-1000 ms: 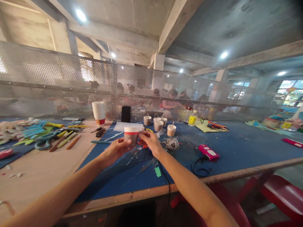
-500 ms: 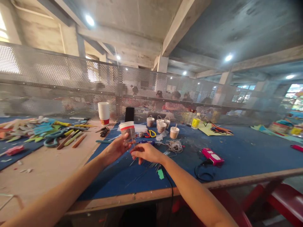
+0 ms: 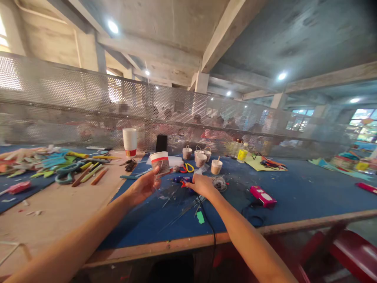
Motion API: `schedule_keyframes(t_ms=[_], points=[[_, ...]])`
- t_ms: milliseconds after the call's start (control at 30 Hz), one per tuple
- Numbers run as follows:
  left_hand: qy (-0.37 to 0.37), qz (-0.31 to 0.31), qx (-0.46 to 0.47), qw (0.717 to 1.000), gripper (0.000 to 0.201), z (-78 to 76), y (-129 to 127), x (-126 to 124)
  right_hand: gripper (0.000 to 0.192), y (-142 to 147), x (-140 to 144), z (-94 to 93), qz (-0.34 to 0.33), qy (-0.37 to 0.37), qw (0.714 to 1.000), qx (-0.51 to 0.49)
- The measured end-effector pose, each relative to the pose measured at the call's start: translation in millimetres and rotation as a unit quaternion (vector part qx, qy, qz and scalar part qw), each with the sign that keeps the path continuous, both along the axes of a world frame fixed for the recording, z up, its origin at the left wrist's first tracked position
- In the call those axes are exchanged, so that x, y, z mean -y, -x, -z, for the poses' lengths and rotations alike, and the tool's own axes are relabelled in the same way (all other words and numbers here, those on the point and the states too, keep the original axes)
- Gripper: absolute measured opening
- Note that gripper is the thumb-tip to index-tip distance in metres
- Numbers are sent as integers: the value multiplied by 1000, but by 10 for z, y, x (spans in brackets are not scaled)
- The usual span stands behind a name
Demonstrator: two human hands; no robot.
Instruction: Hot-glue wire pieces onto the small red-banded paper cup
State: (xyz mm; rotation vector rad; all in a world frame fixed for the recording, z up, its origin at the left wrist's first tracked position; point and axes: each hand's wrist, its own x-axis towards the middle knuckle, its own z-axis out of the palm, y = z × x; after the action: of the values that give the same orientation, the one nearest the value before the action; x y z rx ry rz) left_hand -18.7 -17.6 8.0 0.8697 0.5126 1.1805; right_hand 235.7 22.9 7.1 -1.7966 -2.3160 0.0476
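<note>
My left hand (image 3: 149,184) is closed around the lower part of a paper cup (image 3: 159,157) with a white rim, a red band and a brownish wrap; a thin strand hangs from it. To its right, my right hand (image 3: 203,184) grips the handle of a blue glue gun (image 3: 182,179) with an orange trigger, its nozzle pointing left toward the cup. Thin clear strands lie on the blue mat below. Just beyond my right hand is a tangle of grey cord (image 3: 219,183). Yellow-and-red-handled scissors (image 3: 188,168) lie behind the glue gun.
Several small wrapped cups (image 3: 201,160) stand at the back, beside a yellow-labelled bottle (image 3: 242,153). A stack of paper cups (image 3: 130,140) and a black phone (image 3: 161,143) are back left. Tools and scraps lie left; a pink box (image 3: 263,196) with a black cable lies right.
My right hand has left the strand by the cup, moved right and taken hold of the glue gun. My left hand still holds the cup in nearly the same place.
</note>
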Motion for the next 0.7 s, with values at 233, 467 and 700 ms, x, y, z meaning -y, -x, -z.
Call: schedule_keyframes(t_ms=[233, 467, 700], points=[[-10, 2, 6, 1000, 33, 16, -3, -17, 44, 15, -172, 171, 16, 60, 998, -29], [-14, -14, -4, 1000, 36, 50, 19, -35, 30, -43, -240, 167, 3, 20, 909, -417], [-3, -36, 22, 999, 37, 69, 8, -53, 30, 69, 40, -71, -151, 118, 665, -722]])
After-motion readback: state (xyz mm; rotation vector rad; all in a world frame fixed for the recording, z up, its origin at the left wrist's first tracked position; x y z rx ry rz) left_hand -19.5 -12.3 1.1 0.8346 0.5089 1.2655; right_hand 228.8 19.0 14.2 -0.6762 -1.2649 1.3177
